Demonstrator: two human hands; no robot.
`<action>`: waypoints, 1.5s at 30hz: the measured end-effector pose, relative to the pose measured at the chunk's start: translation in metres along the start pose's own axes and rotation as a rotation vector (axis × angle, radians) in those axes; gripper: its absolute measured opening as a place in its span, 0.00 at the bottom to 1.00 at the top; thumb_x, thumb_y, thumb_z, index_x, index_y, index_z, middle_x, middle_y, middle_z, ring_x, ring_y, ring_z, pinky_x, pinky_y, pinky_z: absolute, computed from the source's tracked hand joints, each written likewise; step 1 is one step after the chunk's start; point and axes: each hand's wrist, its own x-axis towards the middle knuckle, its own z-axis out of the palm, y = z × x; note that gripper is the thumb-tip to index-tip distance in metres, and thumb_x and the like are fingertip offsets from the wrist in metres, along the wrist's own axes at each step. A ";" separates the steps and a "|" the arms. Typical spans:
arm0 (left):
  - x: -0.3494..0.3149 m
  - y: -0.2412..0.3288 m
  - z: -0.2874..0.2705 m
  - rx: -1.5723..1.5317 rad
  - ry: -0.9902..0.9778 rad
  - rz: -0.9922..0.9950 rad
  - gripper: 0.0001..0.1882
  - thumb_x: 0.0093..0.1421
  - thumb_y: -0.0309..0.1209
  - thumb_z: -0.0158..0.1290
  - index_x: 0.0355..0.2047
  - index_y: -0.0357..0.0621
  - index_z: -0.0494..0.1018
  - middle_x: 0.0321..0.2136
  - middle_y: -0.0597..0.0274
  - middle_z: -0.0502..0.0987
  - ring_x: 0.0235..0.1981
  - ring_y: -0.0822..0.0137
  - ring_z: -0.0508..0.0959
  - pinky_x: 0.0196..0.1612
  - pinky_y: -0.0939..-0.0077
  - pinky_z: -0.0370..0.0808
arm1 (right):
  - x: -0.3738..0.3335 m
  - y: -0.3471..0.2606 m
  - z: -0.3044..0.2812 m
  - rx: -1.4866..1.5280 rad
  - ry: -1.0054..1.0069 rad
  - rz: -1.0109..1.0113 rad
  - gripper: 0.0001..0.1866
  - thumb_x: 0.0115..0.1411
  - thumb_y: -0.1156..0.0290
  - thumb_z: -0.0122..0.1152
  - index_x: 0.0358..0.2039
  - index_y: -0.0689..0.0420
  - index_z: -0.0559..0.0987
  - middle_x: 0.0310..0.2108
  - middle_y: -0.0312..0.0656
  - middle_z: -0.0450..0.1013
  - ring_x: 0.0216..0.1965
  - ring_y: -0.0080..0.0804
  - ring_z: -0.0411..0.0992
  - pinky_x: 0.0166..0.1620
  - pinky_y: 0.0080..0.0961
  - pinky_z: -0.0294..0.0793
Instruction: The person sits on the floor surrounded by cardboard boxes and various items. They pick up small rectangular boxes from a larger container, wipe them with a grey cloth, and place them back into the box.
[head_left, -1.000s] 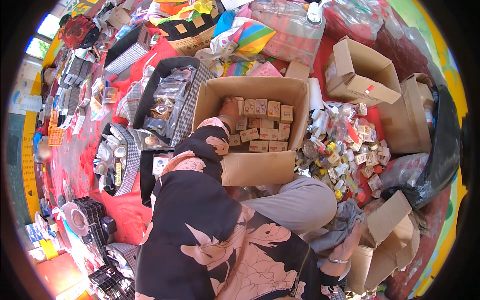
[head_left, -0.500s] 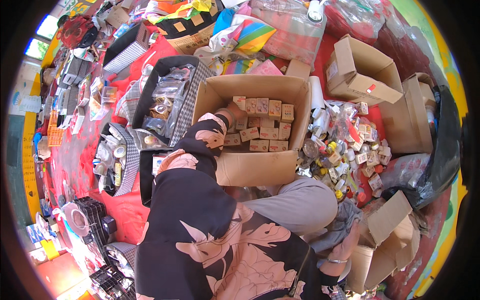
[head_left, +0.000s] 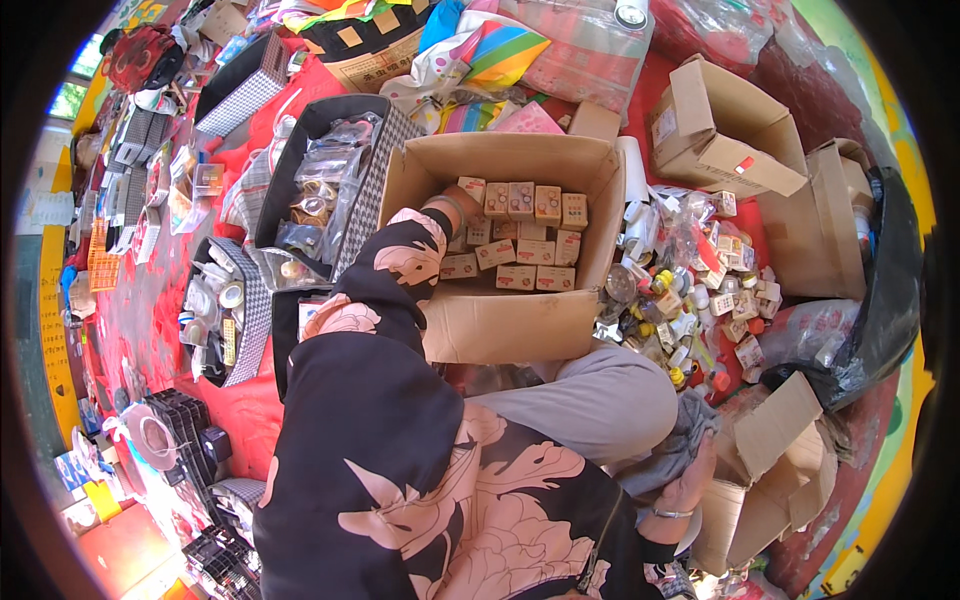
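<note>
A large open cardboard box [head_left: 510,335] stands in front of me with several small printed cartons [head_left: 521,201] in rows inside it. My left hand [head_left: 462,203] reaches in at the box's left side, its fingers closed on a small carton [head_left: 472,187] at the left end of the top row. The fingertips are partly hidden by the cartons. Down at the right, beside my bent grey-trousered leg, my right hand [head_left: 692,482] grips a bunched grey cloth [head_left: 688,432]; some of its fingers are out of sight.
A heap of small bottles and little boxes [head_left: 690,320] lies right of the box. Open cardboard boxes [head_left: 725,130] stand farther right, with another carton [head_left: 770,470] by my right hand. Checkered bins [head_left: 345,190] of packaged goods stand on the left over red sheeting.
The whole view has shifted slightly. In the box, the small carton at my left fingers sits a little higher against its neighbours. My right hand stays at the grey cloth.
</note>
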 end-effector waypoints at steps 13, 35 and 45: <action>-0.095 0.006 -0.018 0.066 0.071 0.031 0.31 0.40 0.39 0.63 0.44 0.36 0.68 0.38 0.45 0.76 0.42 0.53 0.76 0.44 0.65 0.73 | -0.008 -0.003 0.016 -0.023 -0.003 0.056 0.16 0.63 0.67 0.47 0.45 0.65 0.71 0.42 0.43 0.72 0.41 0.31 0.70 0.46 0.27 0.69; -0.047 0.133 0.052 0.008 0.154 0.481 0.25 0.47 0.18 0.51 0.48 0.35 0.62 0.43 0.38 0.67 0.44 0.42 0.73 0.44 0.59 0.72 | -0.004 0.007 0.004 0.021 0.022 0.066 0.15 0.62 0.64 0.49 0.45 0.60 0.72 0.42 0.40 0.73 0.41 0.30 0.72 0.46 0.28 0.70; -0.025 0.128 0.059 -0.016 0.189 0.600 0.28 0.46 0.25 0.58 0.49 0.37 0.62 0.48 0.38 0.62 0.46 0.41 0.70 0.48 0.59 0.69 | -0.005 0.009 0.009 -0.010 0.001 0.051 0.15 0.64 0.65 0.47 0.47 0.60 0.71 0.43 0.40 0.73 0.43 0.30 0.71 0.47 0.28 0.70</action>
